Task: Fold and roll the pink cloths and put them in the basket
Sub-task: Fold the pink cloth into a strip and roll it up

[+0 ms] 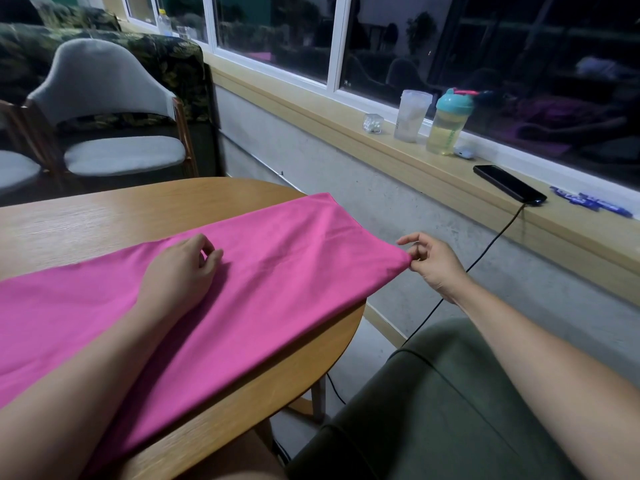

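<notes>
Room: dark glass filled a long window (277,39) above a pale wooden sill (346,129), with bare grey wall beneath.
Table: a round wooden table (104,216) stood near that wall, its right rim curving toward the person's lap.
Pink cloth: the pink cloth (277,278) lay in a long, smooth band across the table, running from the left edge of the view to the right rim, one corner drawn out past the rim.
Right hand: the right hand (433,261) hung in the air just off the table's edge and pinched that corner between thumb and fingers, the forefinger lifted free.
Left hand: the left hand (180,268) rested palm down on the middle of the cloth, fingers loosely curled and grasping nothing, the forearm lying along the fabric.
Sill: a small clear box (373,123), a frosted cup (412,116) and a bottle (448,123) with a teal lid and yellowish liquid stood close together; farther right lay a dark phone (509,184) with a black cable (485,251) trailing down the wall.
Seats: a grey chair (104,109) stood beyond the table, a leaf-patterned sofa (166,57) behind it.
Lap: dark green trousers (433,410) filled the lower right.
</notes>
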Motion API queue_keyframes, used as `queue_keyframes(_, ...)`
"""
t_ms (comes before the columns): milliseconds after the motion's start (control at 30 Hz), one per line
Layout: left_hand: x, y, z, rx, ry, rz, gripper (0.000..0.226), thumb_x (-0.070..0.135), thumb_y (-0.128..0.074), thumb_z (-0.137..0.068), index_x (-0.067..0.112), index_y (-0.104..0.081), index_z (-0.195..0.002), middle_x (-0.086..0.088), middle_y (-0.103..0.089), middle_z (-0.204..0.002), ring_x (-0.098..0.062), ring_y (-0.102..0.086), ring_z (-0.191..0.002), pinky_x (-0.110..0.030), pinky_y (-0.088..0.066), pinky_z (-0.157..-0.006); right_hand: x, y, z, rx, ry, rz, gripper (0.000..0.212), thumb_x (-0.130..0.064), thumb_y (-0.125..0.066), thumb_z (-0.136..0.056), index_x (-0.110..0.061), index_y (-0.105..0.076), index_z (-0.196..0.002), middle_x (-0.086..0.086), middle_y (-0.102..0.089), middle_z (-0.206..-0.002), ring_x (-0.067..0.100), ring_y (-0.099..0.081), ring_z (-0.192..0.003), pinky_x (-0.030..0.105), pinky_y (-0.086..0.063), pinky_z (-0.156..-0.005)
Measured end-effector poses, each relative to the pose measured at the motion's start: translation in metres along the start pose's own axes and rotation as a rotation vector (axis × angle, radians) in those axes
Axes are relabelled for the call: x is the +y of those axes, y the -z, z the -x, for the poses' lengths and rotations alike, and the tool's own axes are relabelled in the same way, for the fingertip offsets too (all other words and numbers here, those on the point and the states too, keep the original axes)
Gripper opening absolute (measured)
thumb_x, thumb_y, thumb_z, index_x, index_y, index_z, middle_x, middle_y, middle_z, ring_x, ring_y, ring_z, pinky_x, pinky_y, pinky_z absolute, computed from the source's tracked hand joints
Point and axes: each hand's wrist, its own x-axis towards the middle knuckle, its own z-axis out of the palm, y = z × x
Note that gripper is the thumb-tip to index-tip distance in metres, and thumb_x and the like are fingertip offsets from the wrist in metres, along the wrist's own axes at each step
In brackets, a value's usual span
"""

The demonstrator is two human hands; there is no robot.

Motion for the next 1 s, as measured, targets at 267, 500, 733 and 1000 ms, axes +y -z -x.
queue_keyframes(267, 0.0, 0.0, 0.0, -0.008, 0.004, -0.003, 0.014, 0.036, -0.062, -0.1, 0.025, -0.06, -0.092, 0.004, -0.062, -0.081, -0.024, -0.058, -0.077, -0.039, -0.048, -0.065, -0.005, -0.022, 0.002, 0.085, -0.107, 0.178, 0.017, -0.032, -0.054, -0.104, -0.033, -0.064, -0.118, -0.01, -0.07, -0.114, 0.013, -0.067, -0.11, 0.037, -0.052, -0.097)
queue_keyframes(500, -0.001, 0.0, 0.001, -0.008, 0.001, -0.002, 0.013, 0.035, -0.063, -0.099, 0.026, -0.06, -0.092, 0.005, -0.063, -0.081, -0.022, -0.058, -0.076, -0.038, -0.047, -0.064, -0.003, -0.048, -0.004, -0.312, -0.485, -0.271, 0.056, -0.071, -0.062, -0.092, -0.024, -0.065, -0.122, -0.002, -0.073, -0.112, 0.02, -0.065, -0.109, 0.043, -0.045, -0.104)
queue_keyframes(733, -0.002, -0.001, 0.0, -0.007, -0.001, 0.002, 0.012, 0.035, -0.063, -0.099, 0.026, -0.06, -0.092, 0.005, -0.062, -0.08, -0.021, -0.057, -0.076, -0.037, -0.045, -0.062, -0.002, -0.033, -0.008, -0.27, -0.478, -0.519, 0.028, -0.033, -0.082, -0.08, -0.02, -0.067, -0.099, 0.001, -0.064, -0.088, 0.013, -0.056, -0.075, 0.03, -0.046, -0.072)
queue_keyframes(1000, 0.0, 0.001, 0.001, -0.015, 0.01, -0.001, 0.013, 0.036, -0.063, -0.099, 0.026, -0.06, -0.092, 0.005, -0.062, -0.08, -0.022, -0.058, -0.076, -0.037, -0.046, -0.063, -0.001, -0.009, -0.002, -0.47, -0.562, -0.722, 0.016, -0.021, -0.073, -0.095, -0.014, -0.067, -0.108, 0.005, -0.062, -0.092, 0.017, -0.059, -0.077, 0.028, -0.051, -0.069)
